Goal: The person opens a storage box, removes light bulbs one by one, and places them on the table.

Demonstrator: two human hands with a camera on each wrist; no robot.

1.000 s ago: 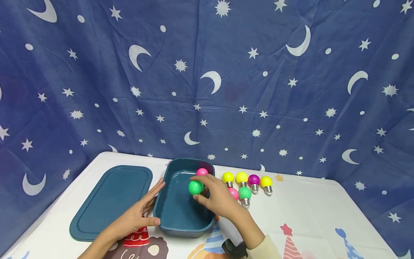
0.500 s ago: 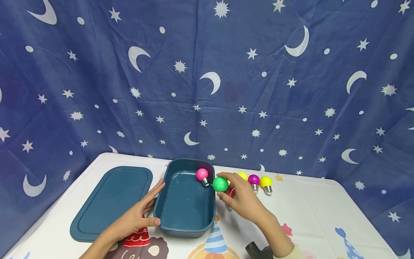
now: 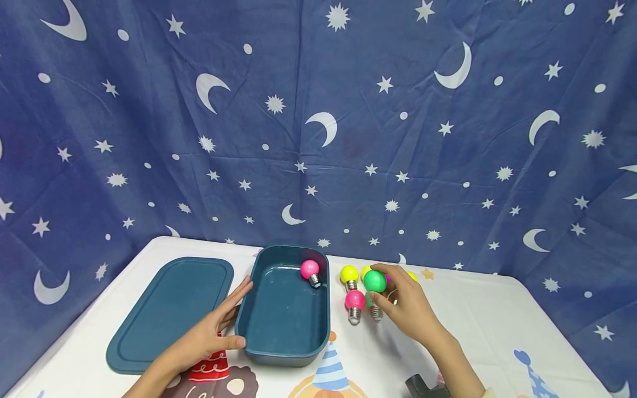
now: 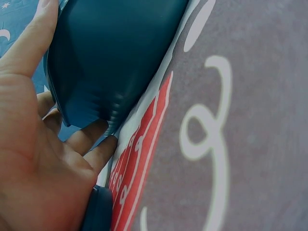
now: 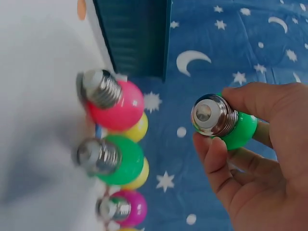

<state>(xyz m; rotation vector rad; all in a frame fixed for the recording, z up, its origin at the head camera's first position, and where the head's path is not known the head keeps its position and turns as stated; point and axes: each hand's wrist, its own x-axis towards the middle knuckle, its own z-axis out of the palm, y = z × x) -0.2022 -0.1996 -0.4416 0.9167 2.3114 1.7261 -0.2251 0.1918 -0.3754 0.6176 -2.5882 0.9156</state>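
My right hand (image 3: 409, 303) pinches a green light bulb (image 3: 375, 281) by its round part, held above the other bulbs; the right wrist view shows its metal screw base (image 5: 211, 115) pointing toward the camera. My left hand (image 3: 211, 331) rests with extended fingers against the left side of a dark teal box (image 3: 282, 354). Inside the box, near its right wall, lies one pink bulb (image 3: 309, 270). Below the held bulb, another pink bulb (image 3: 355, 300) and a second green bulb (image 5: 122, 160) lie on the table, the latter partly hidden by the held one in the head view.
A yellow bulb (image 3: 349, 274) lies right of the box, with more yellow bulbs and a purple bulb (image 5: 134, 208) partly behind my right hand. The flat teal lid (image 3: 169, 315) lies left of the box. A blue star-and-moon curtain (image 3: 318, 121) hangs behind the table.
My right hand has carried the green bulb out of the box and rightward, over the bulbs on the table. The left hand stays against the box.
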